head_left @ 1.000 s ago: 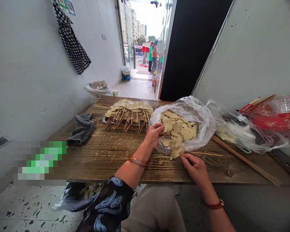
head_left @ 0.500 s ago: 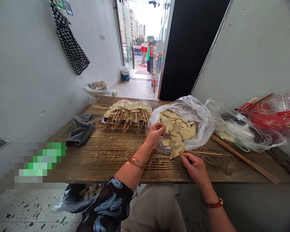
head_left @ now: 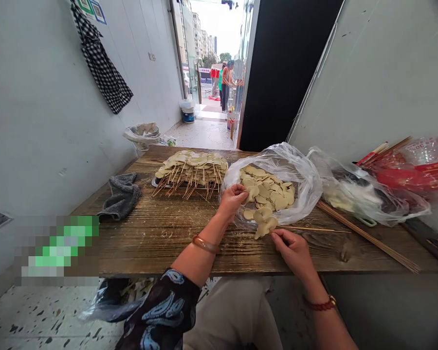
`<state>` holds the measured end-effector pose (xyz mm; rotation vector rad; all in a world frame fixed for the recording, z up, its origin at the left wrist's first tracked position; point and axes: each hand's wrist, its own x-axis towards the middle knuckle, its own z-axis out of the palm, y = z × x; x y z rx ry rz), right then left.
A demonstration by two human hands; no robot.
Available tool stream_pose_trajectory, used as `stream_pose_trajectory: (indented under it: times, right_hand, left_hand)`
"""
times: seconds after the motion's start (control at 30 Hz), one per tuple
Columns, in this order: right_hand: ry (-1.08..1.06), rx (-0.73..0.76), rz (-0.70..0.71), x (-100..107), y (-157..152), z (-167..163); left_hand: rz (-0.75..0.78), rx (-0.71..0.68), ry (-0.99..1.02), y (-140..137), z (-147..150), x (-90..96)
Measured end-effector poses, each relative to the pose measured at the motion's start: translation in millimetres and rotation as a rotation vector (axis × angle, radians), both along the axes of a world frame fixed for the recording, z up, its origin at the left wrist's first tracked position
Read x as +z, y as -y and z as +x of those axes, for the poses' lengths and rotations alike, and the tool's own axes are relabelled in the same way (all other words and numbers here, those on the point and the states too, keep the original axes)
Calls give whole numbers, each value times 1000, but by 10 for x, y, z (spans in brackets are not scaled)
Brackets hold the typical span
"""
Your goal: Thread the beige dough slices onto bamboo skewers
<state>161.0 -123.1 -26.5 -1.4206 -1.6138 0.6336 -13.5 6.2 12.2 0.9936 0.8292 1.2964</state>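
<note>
My left hand [head_left: 232, 200] is closed in a pinch on a thin, pale, roundish slice [head_left: 253, 192] at the near side of a clear plastic bag [head_left: 308, 187]. More such slices [head_left: 273, 187] lie heaped inside the bag. Lower down, my right hand [head_left: 291, 249] pinches the edge of a small folded bunch of slices [head_left: 265, 223] in front of the bag. Whether a skewer runs through this bunch I cannot tell. Thin sticks [head_left: 321, 229] stretch rightward just behind my right hand. Left of the bag, skewered slices [head_left: 191, 167] are piled on a metal tray [head_left: 155, 182], sticks pointing toward me.
A bundle of bare skewers [head_left: 368, 236] lies slantwise on the wooden table [head_left: 160, 243] at the right. Behind it are another clear bag [head_left: 354, 189] and red packaging [head_left: 401, 177]. A grey cloth [head_left: 121, 197] rests at the left. Two people [head_left: 225, 82] stand outside the doorway.
Both hands keep nearly the same position and grip. The whole view has shifted slightly, and a person outside has changed posture a little.
</note>
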Motion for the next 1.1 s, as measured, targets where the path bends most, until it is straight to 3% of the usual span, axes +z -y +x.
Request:
stream_pose_trajectory:
  times: [0.5, 1.1]
  right_hand:
    - [-31, -10, -19, 48, -4, -7]
    - [1, 3, -5, 17, 1, 5]
  left_hand:
    - [26, -71, -106, 38, 32, 12]
    - [-11, 18, 29, 2, -9, 11]
